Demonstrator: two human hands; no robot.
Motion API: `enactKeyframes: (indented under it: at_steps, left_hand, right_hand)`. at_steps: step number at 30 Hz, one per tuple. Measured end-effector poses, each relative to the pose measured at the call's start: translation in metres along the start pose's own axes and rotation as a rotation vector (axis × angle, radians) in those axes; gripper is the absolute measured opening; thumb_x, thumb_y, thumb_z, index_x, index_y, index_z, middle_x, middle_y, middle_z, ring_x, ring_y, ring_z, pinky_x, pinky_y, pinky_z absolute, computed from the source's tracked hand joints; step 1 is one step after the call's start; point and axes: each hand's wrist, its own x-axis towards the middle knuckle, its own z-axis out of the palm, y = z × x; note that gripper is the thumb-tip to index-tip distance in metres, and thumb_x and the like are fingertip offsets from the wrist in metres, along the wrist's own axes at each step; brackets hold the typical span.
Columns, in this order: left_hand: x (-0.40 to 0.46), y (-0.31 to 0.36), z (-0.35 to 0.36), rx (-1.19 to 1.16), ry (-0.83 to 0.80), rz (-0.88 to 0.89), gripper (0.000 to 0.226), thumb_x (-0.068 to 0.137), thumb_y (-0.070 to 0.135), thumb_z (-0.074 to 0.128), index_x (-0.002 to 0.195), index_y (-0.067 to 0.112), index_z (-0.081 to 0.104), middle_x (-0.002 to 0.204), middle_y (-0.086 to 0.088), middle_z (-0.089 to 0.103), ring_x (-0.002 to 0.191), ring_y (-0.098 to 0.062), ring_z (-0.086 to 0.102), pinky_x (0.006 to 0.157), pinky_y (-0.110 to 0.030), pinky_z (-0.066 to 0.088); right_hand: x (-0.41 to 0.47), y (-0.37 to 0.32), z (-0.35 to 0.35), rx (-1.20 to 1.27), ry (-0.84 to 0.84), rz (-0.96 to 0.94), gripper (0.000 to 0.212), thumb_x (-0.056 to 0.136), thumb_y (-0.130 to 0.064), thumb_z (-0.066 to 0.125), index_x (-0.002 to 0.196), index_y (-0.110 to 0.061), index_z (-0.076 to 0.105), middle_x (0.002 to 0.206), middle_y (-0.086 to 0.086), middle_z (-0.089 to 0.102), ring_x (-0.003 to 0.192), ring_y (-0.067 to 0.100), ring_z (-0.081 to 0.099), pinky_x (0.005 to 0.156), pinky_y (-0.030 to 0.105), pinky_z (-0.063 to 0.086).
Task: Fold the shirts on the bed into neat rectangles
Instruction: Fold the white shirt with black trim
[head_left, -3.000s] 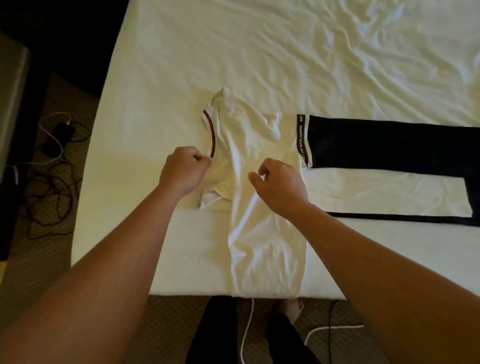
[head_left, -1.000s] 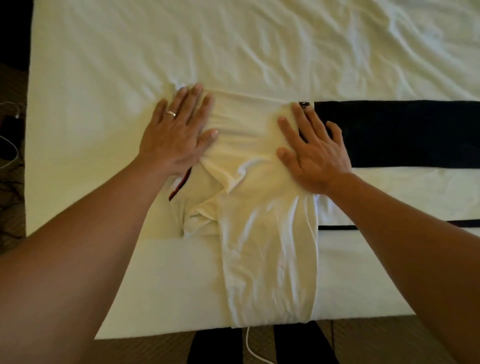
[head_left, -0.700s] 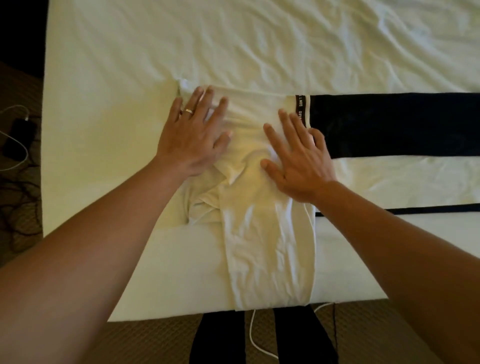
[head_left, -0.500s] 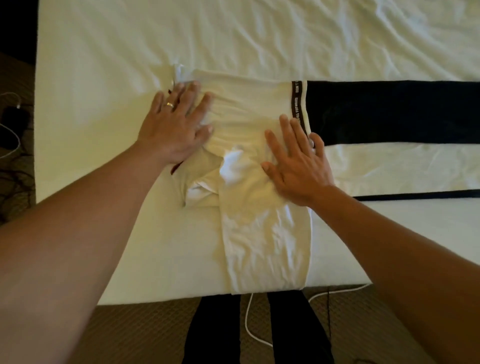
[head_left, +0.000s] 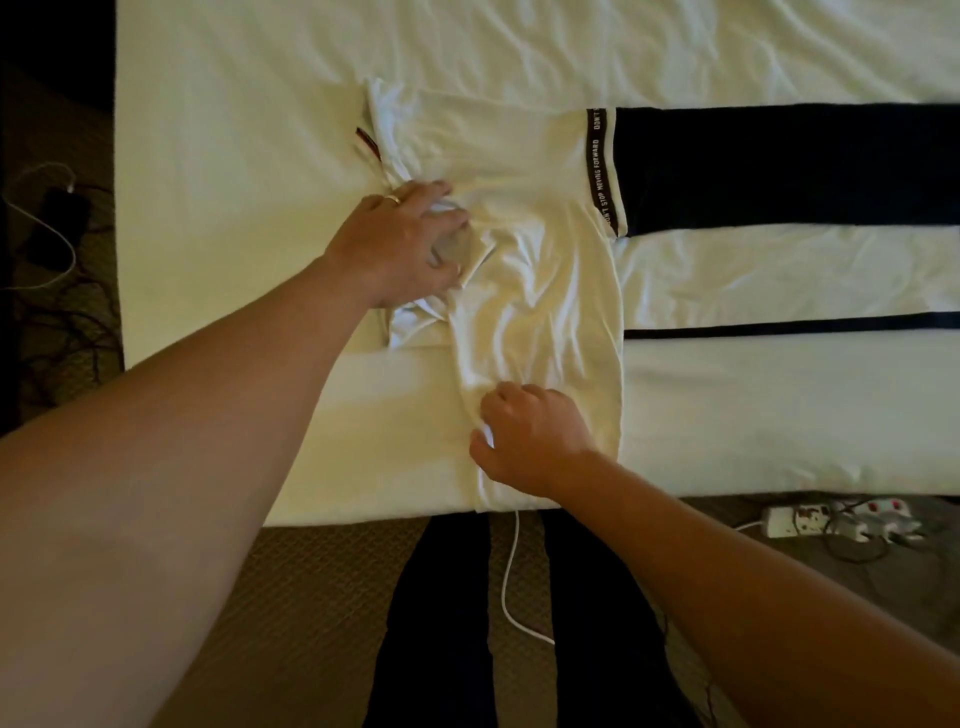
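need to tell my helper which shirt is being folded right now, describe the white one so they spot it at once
On the white bed, look at the near edge, just left of the black-and-white shirt. The white shirt is the narrow strip hanging over the edge. Unlike its neighbour, it is all white with a thin red trim.

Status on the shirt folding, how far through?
Done: the black-and-white shirt lies flat as a long folded strip on the bed. In hand: the white shirt is narrowed to a strip but wrinkled; the left hand holds bunched fabric near the collar end, the right hand grips its lower part, which hangs over the bed edge. Left: neither is a compact rectangle yet.
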Motion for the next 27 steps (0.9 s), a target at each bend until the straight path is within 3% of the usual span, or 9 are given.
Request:
enactKeyframes:
  at_steps: [3, 5, 8, 10, 13, 16, 19, 24, 27]
  left_hand:
    - [0.002, 0.008, -0.005, -0.042, -0.012, -0.065, 0.057, 0.097, 0.051, 0.049, 0.151, 0.033, 0.043, 0.167, 0.003, 0.021, 0.153, -0.021, 0.020, 0.119, -0.045, 0.020]
    - [0.002, 0.013, -0.009, -0.066, -0.012, -0.105, 0.053, 0.098, 0.058, 0.038, 0.145, 0.036, 0.050, 0.166, 0.004, 0.026, 0.152, -0.019, 0.023, 0.119, -0.045, 0.018]
    - [0.007, 0.027, -0.020, -0.111, -0.044, -0.175, 0.060, 0.100, 0.067, 0.023, 0.127, 0.035, 0.066, 0.158, 0.000, 0.041, 0.147, -0.022, 0.035, 0.117, -0.046, 0.024]
    - [0.013, 0.036, -0.028, -0.200, -0.020, -0.260, 0.072, 0.099, 0.071, 0.019, 0.110, 0.024, 0.072, 0.138, -0.007, 0.058, 0.130, -0.032, 0.053, 0.109, -0.046, 0.037]
    - [0.023, 0.047, -0.033, -0.242, 0.076, -0.298, 0.079, 0.100, 0.071, 0.015, 0.115, 0.015, 0.068, 0.126, -0.020, 0.060, 0.118, -0.041, 0.057, 0.100, -0.049, 0.041]
    - [0.031, 0.054, -0.030, -0.231, 0.151, -0.278, 0.076, 0.100, 0.071, 0.015, 0.120, 0.016, 0.064, 0.125, -0.021, 0.058, 0.118, -0.042, 0.055, 0.098, -0.051, 0.041]
    - [0.037, 0.062, -0.019, -0.260, 0.132, -0.255, 0.072, 0.098, 0.072, 0.020, 0.129, 0.021, 0.060, 0.132, -0.016, 0.057, 0.122, -0.040, 0.053, 0.101, -0.051, 0.040]
    - [0.047, 0.071, -0.006, -0.193, 0.075, -0.271, 0.055, 0.099, 0.062, 0.041, 0.133, 0.022, 0.058, 0.141, -0.010, 0.044, 0.127, -0.036, 0.046, 0.103, -0.046, 0.036]
    - [0.049, 0.068, -0.005, -0.162, 0.082, -0.256, 0.053, 0.097, 0.060, 0.046, 0.132, 0.021, 0.057, 0.140, -0.010, 0.042, 0.127, -0.036, 0.045, 0.103, -0.047, 0.037]
  right_hand:
    - [0.001, 0.013, -0.024, 0.147, -0.249, 0.063, 0.030, 0.088, -0.034, 0.057, 0.066, -0.019, 0.043, 0.074, -0.004, 0.047, 0.072, 0.019, 0.050, 0.064, 0.030, 0.036]
    - [-0.002, 0.032, -0.049, 0.341, -0.298, 0.179, 0.038, 0.083, -0.028, 0.063, 0.057, -0.015, 0.039, 0.062, 0.000, 0.041, 0.060, 0.018, 0.044, 0.058, 0.030, 0.035]
    - [-0.010, 0.066, -0.102, 0.550, -0.166, 0.361, 0.031, 0.081, -0.017, 0.065, 0.055, -0.010, 0.049, 0.054, 0.004, 0.048, 0.051, 0.018, 0.049, 0.055, 0.029, 0.042]
    - [-0.007, 0.088, -0.142, 0.640, -0.012, 0.415, 0.025, 0.083, -0.010, 0.062, 0.059, -0.006, 0.055, 0.051, 0.002, 0.052, 0.046, 0.015, 0.052, 0.054, 0.026, 0.044]
    - [0.013, 0.119, -0.191, 0.754, 0.280, 0.436, 0.014, 0.089, -0.010, 0.062, 0.077, -0.003, 0.064, 0.062, 0.006, 0.059, 0.051, 0.015, 0.058, 0.053, 0.027, 0.047]
    - [0.030, 0.138, -0.202, 0.664, 0.435, 0.450, 0.013, 0.091, -0.021, 0.065, 0.100, -0.012, 0.068, 0.082, -0.001, 0.064, 0.076, 0.016, 0.062, 0.070, 0.029, 0.051]
    - [0.018, 0.132, -0.166, 0.450, 0.526, 0.438, 0.019, 0.090, -0.023, 0.066, 0.107, -0.014, 0.067, 0.098, 0.001, 0.065, 0.089, 0.017, 0.060, 0.076, 0.029, 0.046]
    - [-0.018, 0.101, -0.067, 0.252, 0.134, 0.143, 0.040, 0.088, -0.038, 0.068, 0.121, -0.016, 0.065, 0.117, 0.003, 0.058, 0.105, 0.023, 0.056, 0.089, 0.039, 0.049]
    - [-0.026, 0.092, -0.033, 0.007, 0.040, 0.025, 0.048, 0.082, -0.038, 0.069, 0.123, -0.012, 0.063, 0.126, 0.010, 0.053, 0.109, 0.030, 0.052, 0.085, 0.043, 0.053]
